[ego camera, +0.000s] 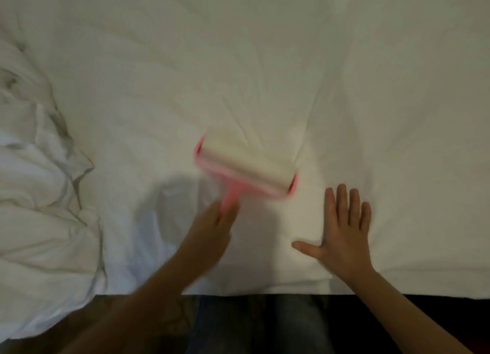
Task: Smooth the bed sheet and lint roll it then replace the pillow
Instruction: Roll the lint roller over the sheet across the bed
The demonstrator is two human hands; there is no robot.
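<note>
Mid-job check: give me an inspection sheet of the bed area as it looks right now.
Surface: white bed sheet, mostly flat, with creases fanning out from beside the roller.
Job's things: pink lint roller on the sheet, motion-blurred; no pillow clearly seen.
Clutter: crumpled white bedding bunched at the left edge.
Grippers: left hand gripping the roller's handle; right hand flat on the sheet, fingers spread, apart from the roller.
Cables: nothing seen.
Surroundings: bed edge nearest the person, dark floor and the person's jeans below it.
</note>
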